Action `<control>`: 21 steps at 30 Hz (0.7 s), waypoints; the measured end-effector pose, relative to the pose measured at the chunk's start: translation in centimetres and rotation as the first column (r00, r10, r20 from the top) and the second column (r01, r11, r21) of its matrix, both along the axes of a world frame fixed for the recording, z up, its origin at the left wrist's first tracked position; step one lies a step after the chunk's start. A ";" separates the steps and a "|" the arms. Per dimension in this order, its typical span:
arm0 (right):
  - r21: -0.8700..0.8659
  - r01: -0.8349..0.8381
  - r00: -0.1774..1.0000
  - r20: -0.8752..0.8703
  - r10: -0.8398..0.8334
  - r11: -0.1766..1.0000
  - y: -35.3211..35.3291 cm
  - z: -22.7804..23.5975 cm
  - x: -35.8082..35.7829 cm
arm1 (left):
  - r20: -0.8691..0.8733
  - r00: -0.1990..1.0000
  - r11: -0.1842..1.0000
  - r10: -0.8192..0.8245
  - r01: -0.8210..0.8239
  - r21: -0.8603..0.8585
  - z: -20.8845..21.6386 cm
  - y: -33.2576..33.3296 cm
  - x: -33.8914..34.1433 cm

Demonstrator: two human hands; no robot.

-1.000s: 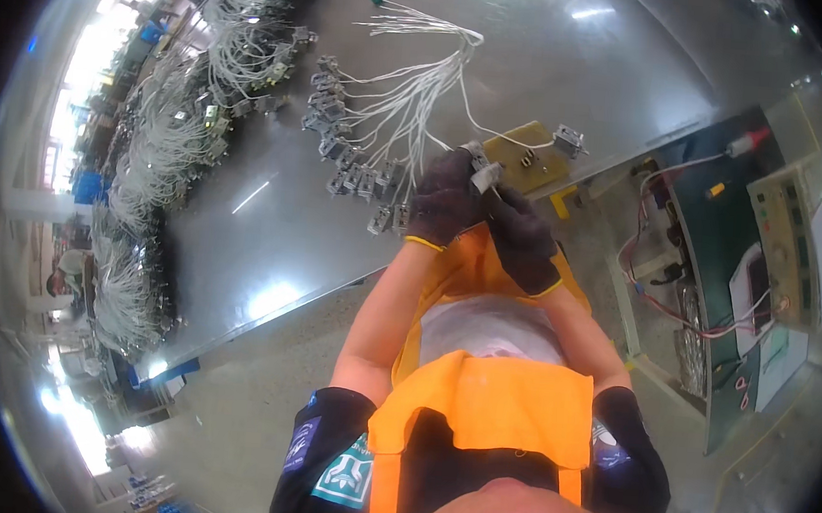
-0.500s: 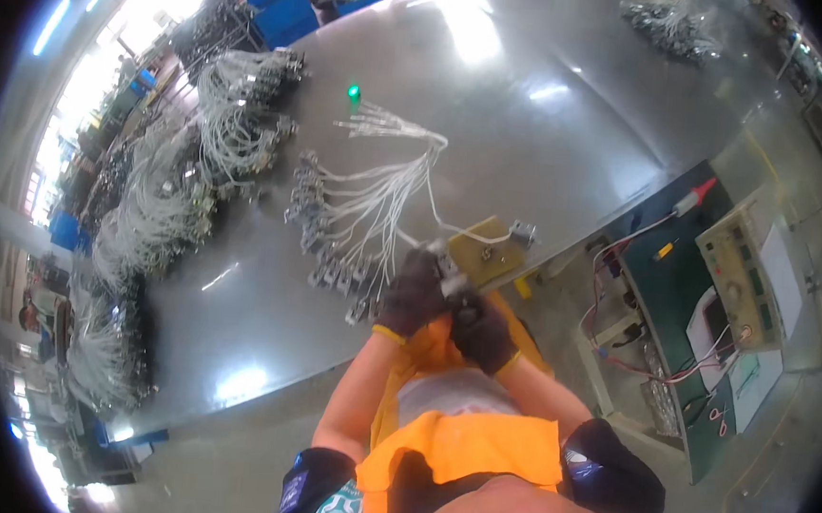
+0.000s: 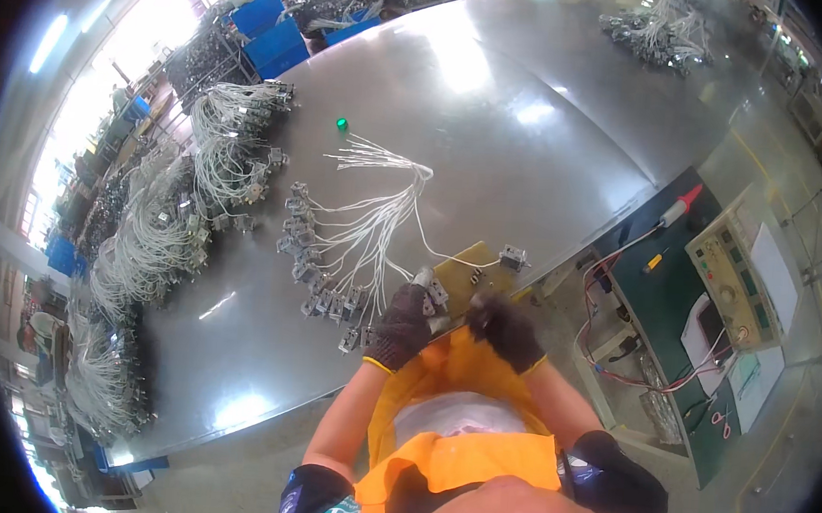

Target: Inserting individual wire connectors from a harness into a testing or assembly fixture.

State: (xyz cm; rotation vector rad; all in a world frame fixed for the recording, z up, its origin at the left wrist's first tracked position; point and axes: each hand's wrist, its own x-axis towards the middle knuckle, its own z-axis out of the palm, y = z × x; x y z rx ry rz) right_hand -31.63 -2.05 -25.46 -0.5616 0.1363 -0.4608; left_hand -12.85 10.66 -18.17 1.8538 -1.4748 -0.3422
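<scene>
My gloved left hand is closed on a small grey metal block at the table's near edge. A white wire leads from that block into a fanned bundle of white wires. Several similar metal blocks end the other wires and lie in an arc to the left. Another wired block rests at the right end of a brownish-yellow board, which bears a few tiny dark pieces. Close to the board's near edge is my gloved right hand, its fingers smeared by motion.
Heaps of wired blocks line the left side of the metal table; another pile lies far right. A green cap-like object stands beyond the bundle. A side bench at right holds an instrument box, probe and scissors.
My right hand has moved away from the left, opening a gap between them. The left hand keeps the metal block. The whole view has shifted slightly.
</scene>
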 end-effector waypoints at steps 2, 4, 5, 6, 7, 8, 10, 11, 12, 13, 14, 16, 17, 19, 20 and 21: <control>-0.145 0.009 0.978 -0.205 -0.039 0.989 3.8 3.7 1.1 | 0.279 0.960 1.000 0.000 0.002 -0.009 -0.3 0.1 -0.1; -0.273 0.009 0.911 -0.394 -0.120 0.962 4.9 3.2 1.7 | 0.205 0.977 0.997 0.063 -0.072 0.037 -0.7 -0.1 0.0; -0.519 0.104 0.909 -0.297 -0.293 0.848 3.9 -0.1 2.5 | 0.203 0.978 0.997 0.050 -0.060 0.043 -0.4 -0.1 -0.3; -0.721 0.191 0.892 -0.156 -0.425 0.666 3.1 -2.0 3.3 | -0.105 0.992 0.996 0.066 -0.071 -0.046 0.9 -0.1 -0.5; -0.721 0.181 0.898 -0.155 -0.411 0.668 2.3 -0.4 3.4 | -0.405 0.912 0.983 0.065 -0.129 -0.133 1.5 0.0 -0.4; -0.400 0.260 0.925 -0.157 -0.346 0.879 1.2 3.4 3.4 | -0.408 0.909 0.978 0.088 -0.157 -0.138 1.2 0.3 0.1; -0.017 0.295 0.944 -0.151 -0.294 0.955 -0.7 6.1 3.3 | -0.231 0.969 0.985 0.092 -0.122 -0.118 0.5 0.1 0.9; -0.191 0.378 0.901 -0.147 -0.407 0.906 -1.5 6.3 3.3 | -0.236 0.967 0.984 0.100 -0.131 -0.119 0.3 -0.3 1.1; -0.358 0.436 0.855 -0.123 -0.504 0.826 -1.8 6.4 3.3 | -0.074 0.992 0.995 0.099 -0.100 -0.004 0.3 -0.7 1.0; -0.363 0.417 0.864 -0.127 -0.487 0.834 -1.8 5.9 3.1 | 0.086 0.993 0.989 0.078 -0.088 0.116 0.5 -1.0 0.7; -0.562 0.407 0.792 -0.175 -0.585 0.720 -1.8 4.9 3.0 | 0.020 0.997 0.996 0.074 -0.075 0.051 0.7 -1.1 0.0; -0.743 0.337 0.719 -0.193 -0.668 0.578 -1.1 2.5 2.4 | 0.055 0.994 0.995 0.092 -0.090 -0.036 -0.4 -1.6 -0.5; -0.847 0.233 0.676 -0.212 -0.705 0.478 -0.4 0.6 1.7 | 0.102 0.991 0.990 0.090 -0.077 -0.118 -0.7 -1.7 -0.5; -0.927 0.099 0.645 -0.217 -0.733 0.362 1.6 0.5 0.7 | 0.101 0.993 0.997 0.067 -0.062 -0.051 0.2 -1.1 -0.3; -0.791 0.155 0.738 -0.306 -0.602 0.592 3.5 3.4 0.5 | 0.104 0.994 0.999 0.035 -0.036 0.016 0.5 -0.7 0.0; -0.594 0.178 0.815 -0.357 -0.456 0.784 4.9 5.1 0.4 | 0.094 0.994 0.999 0.048 -0.049 0.006 0.5 -0.7 0.3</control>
